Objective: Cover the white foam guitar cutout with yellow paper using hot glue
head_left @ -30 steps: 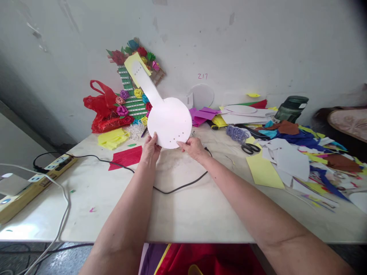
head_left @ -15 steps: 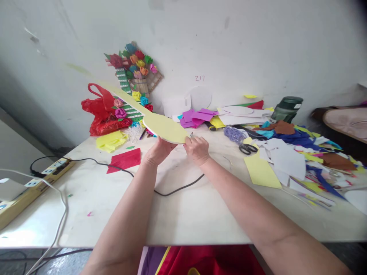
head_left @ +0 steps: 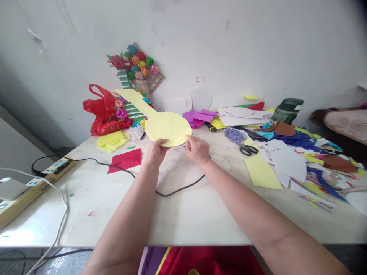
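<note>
A pale yellow guitar-shaped paper cutout (head_left: 168,128), with a round body and a long neck, is held above the table, its neck pointing to the upper left. My left hand (head_left: 157,152) grips the lower left edge of the round body, thumb on top and fingers underneath. At the lower right rim my right hand (head_left: 197,149) is closed, its fingers pinching the edge. A thin pale layer shows along the cutout's lower edge. The hands hide what lies under that edge.
Black scissors (head_left: 248,149) and purple yarn (head_left: 234,135) lie right, by paper scraps (head_left: 286,158). A red paper piece (head_left: 125,160), a black cable (head_left: 169,195) and a power strip (head_left: 37,181) are left. Paper flowers (head_left: 139,63) and a red bag (head_left: 101,110) stand behind.
The cutout has tilted so its yellow face shows more fully, and its neck has swung into clearer view. Both hands keep hold of the edge.
</note>
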The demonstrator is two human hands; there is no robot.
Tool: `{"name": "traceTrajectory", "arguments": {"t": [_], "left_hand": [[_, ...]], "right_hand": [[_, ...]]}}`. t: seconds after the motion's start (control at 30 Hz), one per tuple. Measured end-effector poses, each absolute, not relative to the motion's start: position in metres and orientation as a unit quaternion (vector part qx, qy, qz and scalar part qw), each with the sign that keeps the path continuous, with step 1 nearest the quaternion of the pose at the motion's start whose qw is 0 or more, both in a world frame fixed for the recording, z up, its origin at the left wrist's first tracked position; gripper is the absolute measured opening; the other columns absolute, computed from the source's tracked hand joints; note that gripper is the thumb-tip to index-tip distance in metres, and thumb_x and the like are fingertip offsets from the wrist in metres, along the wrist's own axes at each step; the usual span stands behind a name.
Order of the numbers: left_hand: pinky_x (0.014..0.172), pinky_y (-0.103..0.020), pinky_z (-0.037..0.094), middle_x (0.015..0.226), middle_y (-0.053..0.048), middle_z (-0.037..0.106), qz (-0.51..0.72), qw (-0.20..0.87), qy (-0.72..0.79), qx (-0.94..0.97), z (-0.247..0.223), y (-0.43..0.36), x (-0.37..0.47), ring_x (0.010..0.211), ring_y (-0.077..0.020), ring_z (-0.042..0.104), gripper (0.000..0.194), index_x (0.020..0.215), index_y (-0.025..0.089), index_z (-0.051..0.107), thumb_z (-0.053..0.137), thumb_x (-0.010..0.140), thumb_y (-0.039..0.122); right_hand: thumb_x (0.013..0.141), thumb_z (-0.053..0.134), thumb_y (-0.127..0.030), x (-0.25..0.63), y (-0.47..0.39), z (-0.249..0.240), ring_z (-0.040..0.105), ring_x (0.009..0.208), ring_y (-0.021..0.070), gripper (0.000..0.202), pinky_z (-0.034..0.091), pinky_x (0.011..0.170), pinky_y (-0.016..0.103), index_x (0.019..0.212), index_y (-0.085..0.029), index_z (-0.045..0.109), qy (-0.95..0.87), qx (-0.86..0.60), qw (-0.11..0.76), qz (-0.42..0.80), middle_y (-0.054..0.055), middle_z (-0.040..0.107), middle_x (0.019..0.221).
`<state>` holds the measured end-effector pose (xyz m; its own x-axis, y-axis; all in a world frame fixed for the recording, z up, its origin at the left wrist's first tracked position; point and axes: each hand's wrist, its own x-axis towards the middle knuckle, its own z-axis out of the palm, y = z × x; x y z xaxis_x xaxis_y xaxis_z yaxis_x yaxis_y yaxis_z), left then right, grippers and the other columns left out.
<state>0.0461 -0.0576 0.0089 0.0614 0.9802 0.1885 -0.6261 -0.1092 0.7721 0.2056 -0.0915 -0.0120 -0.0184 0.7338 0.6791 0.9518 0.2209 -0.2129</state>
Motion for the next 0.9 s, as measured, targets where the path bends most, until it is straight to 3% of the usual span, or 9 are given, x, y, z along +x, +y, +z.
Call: {"name": "traceTrajectory", "arguments": {"t": [0.1,0.2,0.27,0.37,0.53,0.7,0.9], "left_hand": [[0.079,-0.032,0.052,0.102,-0.003,0.065,0.643,0.622,0.235,0.38,0.006,-0.054,0.039,0.102,-0.0244,0.057,0.057,0.108,0.019,0.056,0.051,0.054,0.002],[0.082,-0.031,0.05,0.101,-0.003,0.066,0.637,0.627,0.229,0.385,0.003,-0.053,0.036,0.103,-0.0242,0.057,0.056,0.107,0.019,0.058,0.052,0.053,0.002],[0.084,-0.031,0.05,0.101,-0.004,0.066,0.632,0.638,0.211,0.386,0.002,-0.053,0.035,0.103,-0.0246,0.057,0.058,0.108,0.018,0.058,0.052,0.053,0.001],[0.085,-0.032,0.049,0.103,-0.005,0.066,0.619,0.655,0.188,0.39,-0.001,-0.052,0.033,0.103,-0.0249,0.057,0.06,0.11,0.016,0.057,0.051,0.053,0.001],[0.078,-0.031,0.053,0.105,-0.006,0.065,0.607,0.649,0.218,0.405,-0.003,-0.052,0.027,0.099,-0.0229,0.06,0.058,0.115,0.016,0.053,0.055,0.058,0.005],[0.066,-0.034,0.056,0.099,-0.011,0.067,0.506,0.644,0.284,0.499,-0.005,-0.053,0.02,0.08,-0.0238,0.066,0.055,0.117,0.015,0.05,0.068,0.067,0.027],[0.064,-0.03,0.055,0.079,-0.014,0.07,0.416,0.66,0.308,0.544,-0.009,-0.054,0.022,0.067,-0.0237,0.068,0.041,0.094,0.005,0.062,0.076,0.06,0.023]], "right_hand": [[0.079,0.042,-0.026,0.207,-0.088,-0.009,0.059,0.074,0.0185,0.044,0.037,0.064,0.027,0.122,-0.016,0.044,-0.581,-0.644,0.497,0.012,0.004,0.067,0.085],[0.078,0.045,-0.045,0.211,-0.083,-0.005,0.056,0.053,0.0142,0.044,0.039,0.051,0.024,0.11,-0.015,0.049,-0.472,-0.594,0.612,0.223,0.002,0.065,0.069],[0.074,0.051,-0.05,0.213,-0.081,-0.003,0.049,0.04,0.0101,0.039,0.032,0.039,0.021,0.092,-0.015,0.055,-0.435,-0.531,0.634,0.355,0.001,0.062,0.06],[0.065,0.064,-0.041,0.215,-0.08,-0.002,0.042,0.033,0.0064,0.028,0.021,0.031,0.018,0.069,-0.015,0.054,-0.439,-0.459,0.61,0.474,0.001,0.06,0.051],[0.058,0.071,-0.031,0.213,-0.083,-0.001,0.041,0.03,0.0047,0.026,0.022,0.029,0.016,0.059,-0.016,0.049,-0.426,-0.438,0.606,0.509,0.001,0.061,0.047],[0.06,0.072,-0.027,0.207,-0.082,-0.002,0.044,0.03,0.005,0.026,0.023,0.027,0.015,0.056,-0.015,0.049,-0.401,-0.428,0.638,0.499,-0.001,0.059,0.044],[0.067,0.068,-0.021,0.202,-0.081,-0.004,0.057,0.04,0.0099,0.015,0.035,0.029,0.015,0.066,-0.013,0.055,-0.376,-0.416,0.656,0.505,0.001,0.063,0.054]]}}
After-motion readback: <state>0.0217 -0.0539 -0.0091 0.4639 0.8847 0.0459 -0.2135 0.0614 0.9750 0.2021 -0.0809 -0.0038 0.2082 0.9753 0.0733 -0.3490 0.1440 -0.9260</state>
